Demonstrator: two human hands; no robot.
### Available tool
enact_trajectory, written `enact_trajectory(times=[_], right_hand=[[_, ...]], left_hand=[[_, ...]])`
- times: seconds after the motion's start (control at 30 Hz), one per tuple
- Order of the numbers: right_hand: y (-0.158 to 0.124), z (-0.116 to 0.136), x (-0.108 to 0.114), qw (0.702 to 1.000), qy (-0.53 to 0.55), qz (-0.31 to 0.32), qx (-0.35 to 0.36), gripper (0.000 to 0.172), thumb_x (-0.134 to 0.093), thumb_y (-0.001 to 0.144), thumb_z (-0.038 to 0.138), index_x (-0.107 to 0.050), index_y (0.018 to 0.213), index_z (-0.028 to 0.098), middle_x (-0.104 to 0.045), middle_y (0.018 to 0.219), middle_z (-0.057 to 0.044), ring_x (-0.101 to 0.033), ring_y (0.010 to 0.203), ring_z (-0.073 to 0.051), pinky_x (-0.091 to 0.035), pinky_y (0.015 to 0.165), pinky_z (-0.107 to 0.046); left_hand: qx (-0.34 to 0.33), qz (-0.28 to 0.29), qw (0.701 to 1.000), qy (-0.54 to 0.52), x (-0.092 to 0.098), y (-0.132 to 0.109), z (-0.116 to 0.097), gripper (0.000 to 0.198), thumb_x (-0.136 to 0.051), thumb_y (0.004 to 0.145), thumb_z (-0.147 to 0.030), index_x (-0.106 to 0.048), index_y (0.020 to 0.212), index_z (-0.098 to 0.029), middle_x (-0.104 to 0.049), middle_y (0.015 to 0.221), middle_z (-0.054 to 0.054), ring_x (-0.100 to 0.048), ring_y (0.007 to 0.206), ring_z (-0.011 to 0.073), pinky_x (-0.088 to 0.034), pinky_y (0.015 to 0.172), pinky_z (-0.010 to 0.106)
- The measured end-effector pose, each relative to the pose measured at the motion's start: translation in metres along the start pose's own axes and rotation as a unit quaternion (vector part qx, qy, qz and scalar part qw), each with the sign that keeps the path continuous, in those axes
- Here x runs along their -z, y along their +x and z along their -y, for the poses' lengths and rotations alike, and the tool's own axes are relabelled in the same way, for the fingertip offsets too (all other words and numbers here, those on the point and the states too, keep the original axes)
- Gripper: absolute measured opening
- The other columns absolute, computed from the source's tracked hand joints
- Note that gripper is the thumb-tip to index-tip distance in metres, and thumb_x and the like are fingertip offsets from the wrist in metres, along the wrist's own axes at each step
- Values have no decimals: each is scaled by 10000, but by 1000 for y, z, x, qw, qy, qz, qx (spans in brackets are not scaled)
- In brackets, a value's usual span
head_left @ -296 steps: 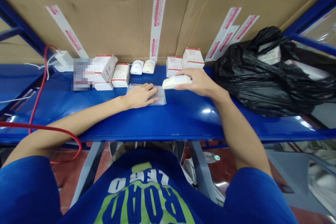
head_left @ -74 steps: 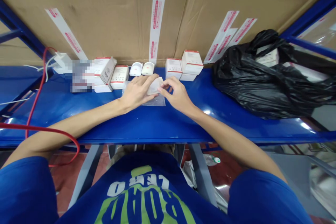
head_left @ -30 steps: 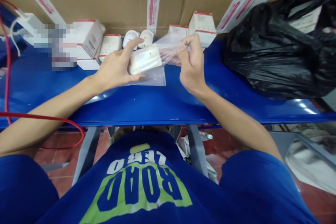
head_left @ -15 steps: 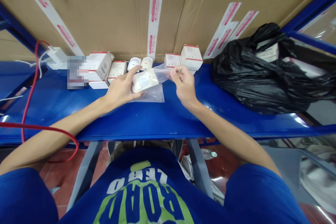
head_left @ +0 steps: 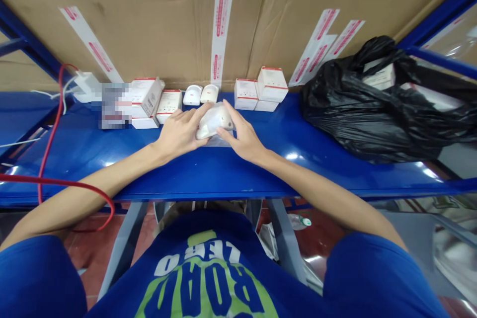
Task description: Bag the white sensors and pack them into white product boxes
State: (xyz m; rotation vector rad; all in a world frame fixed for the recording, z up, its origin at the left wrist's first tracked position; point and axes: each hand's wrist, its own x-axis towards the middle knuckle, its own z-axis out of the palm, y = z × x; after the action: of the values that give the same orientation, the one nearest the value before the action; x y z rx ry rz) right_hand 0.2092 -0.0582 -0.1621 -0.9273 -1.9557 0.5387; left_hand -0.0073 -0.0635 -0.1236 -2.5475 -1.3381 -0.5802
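Observation:
A white motion sensor (head_left: 213, 123) is held above the blue table, wrapped in thin clear plastic. My left hand (head_left: 175, 133) grips its left end, thumb below and fingers above. At the other end, the fingers and thumb of my right hand (head_left: 244, 136) close round the sensor too. Part of a clear plastic bag (head_left: 219, 143) shows on the table beneath it. Just behind my hands stand two similar sensors, one white (head_left: 193, 95) and one cream (head_left: 209, 94).
Small white-and-red boxes (head_left: 143, 97) are stacked at the left, with more boxes (head_left: 273, 83) at the right. A black plastic bag (head_left: 354, 104) holding boxes fills the right side. A red cable (head_left: 48, 131) loops across the left. Cardboard (head_left: 156, 20) backs the blue table (head_left: 208, 174).
My right hand has let go of the stretched plastic, moved left and taken hold of the sensor's right end. The plastic now lies against the sensor. My left hand keeps its grip.

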Motion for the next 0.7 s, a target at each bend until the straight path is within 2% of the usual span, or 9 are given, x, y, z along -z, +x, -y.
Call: enact_trajectory(times=[0.1,0.2,0.3,0.4,0.5,0.57,0.63,0.7], right_hand=[[1,4,3,999,43,-4,-33,695,-700,874,525,-515,1496,276,-575,1555,-100,-546,1425,-344,-469,1177,-566],[2,8,4,995,81,-10,-56,668,-770,800,520,-573,1380,252,-712,1344,-105,-686,1186,-326,-575,1019,-528],[4,8,5,991,120,-13,-61,605,-797,760,548,-596,1248,254,-747,1175,-77,-705,1016,-273,-601,891,-464],[6,4,8,987,148,-31,-56,581,-806,739,595,-590,1169,269,-728,1143,-63,-688,994,-250,-595,845,-423],[9,0,12,983,159,-67,-65,588,-828,703,608,-581,1122,277,-719,1092,-54,-678,983,-250,-594,827,-420],[11,-3,14,980,164,-86,-68,591,-845,681,592,-582,1104,275,-716,1061,-48,-676,967,-248,-595,825,-423],[12,-4,13,979,169,-92,-68,589,-856,666,576,-588,1092,270,-716,1038,-45,-676,942,-243,-597,821,-424],[12,-4,12,979,170,-91,-71,588,-862,652,573,-593,1079,271,-720,1009,-40,-677,922,-241,-598,814,-424]], left_hand=[[-27,-6,1000,-1,-4,-2,2,697,-634,891,-453,-468,1520,-203,-773,1088,123,-731,946,320,-546,870,433],[-49,-7,999,-6,-10,-4,2,675,-582,935,-520,-484,1511,-183,-769,1108,136,-731,960,316,-539,861,426],[-61,1,998,-22,-11,-4,1,708,-550,956,-604,-478,1512,-172,-760,1148,146,-720,997,317,-530,883,433],[-45,-14,998,-50,2,1,10,720,-458,975,-701,-478,1495,-203,-728,1252,139,-673,1125,327,-509,969,467],[49,-79,994,-49,27,9,40,655,-342,1003,-702,-502,1445,-245,-633,1415,107,-559,1298,337,-424,1113,532],[142,-112,983,-36,40,12,71,661,-406,961,-713,-495,1438,-264,-566,1461,87,-480,1361,368,-371,1147,582],[199,-96,974,-48,45,13,102,722,-508,864,-758,-506,1421,-300,-577,1390,77,-463,1343,398,-365,1120,619],[218,-60,971,-75,43,12,125,771,-564,776,-790,-536,1390,-324,-621,1244,70,-479,1291,405,-381,1080,631]])
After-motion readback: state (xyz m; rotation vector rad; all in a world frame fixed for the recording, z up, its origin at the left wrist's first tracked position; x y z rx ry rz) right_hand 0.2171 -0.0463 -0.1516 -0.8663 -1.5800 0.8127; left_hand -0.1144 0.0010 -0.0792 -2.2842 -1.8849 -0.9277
